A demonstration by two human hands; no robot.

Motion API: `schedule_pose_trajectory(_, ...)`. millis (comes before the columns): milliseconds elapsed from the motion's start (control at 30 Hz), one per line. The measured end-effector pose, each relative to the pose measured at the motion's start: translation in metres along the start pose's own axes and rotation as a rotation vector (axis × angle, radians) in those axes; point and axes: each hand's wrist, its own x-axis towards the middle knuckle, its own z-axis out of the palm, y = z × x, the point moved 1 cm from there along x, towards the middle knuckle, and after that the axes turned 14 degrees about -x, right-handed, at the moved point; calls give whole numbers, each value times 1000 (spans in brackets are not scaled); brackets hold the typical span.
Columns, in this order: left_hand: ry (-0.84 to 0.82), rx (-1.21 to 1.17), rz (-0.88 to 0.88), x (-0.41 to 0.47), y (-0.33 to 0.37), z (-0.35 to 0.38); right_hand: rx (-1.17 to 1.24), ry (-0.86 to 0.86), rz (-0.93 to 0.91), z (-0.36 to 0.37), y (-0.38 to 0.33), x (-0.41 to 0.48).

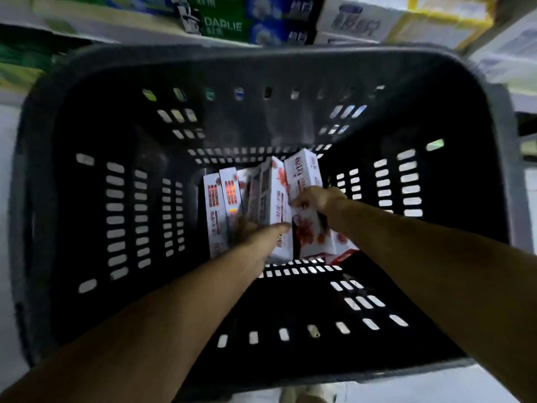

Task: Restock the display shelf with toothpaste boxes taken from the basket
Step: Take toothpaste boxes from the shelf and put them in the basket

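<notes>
Brand DARLIE on carton; toothpaste boxes in basket

Only 1 word reads: DARLIE, in pale letters on a green box (top of view); print on the white toothpaste boxes is too blurred.

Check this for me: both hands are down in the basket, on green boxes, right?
Not green. The boxes are white with red print. The head view shows the left hand and right hand down in the basket, on them.
</notes>
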Motion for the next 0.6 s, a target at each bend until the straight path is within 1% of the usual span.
schedule_pose_trajectory(67,50,81,46,12,-4,6,-2,-5,13,-3,5,13)
schedule_pose_trajectory(167,11,185,24,23,-21,19,-9,-6,-6,-7,16,26)
schedule_pose_trajectory(333,-59,278,85,24,-34,18,-75,89,-10,-1,27,26)
schedule_pose_trajectory(400,-107,436,136,13,-26,9,-109,124,-50,-1,30,17)
schedule_pose_trajectory(500,-139,680,329,-14,-1,-17,-194,169,-134,-1,36,-6)
schedule_pose_trajectory(533,-126,733,418,-24,10,-27,-211,179,-139,-1,40,-15)
schedule_pose_trajectory(600,-43,847,646,-49,38,-54,-195,167,-154,-2,47,-39)
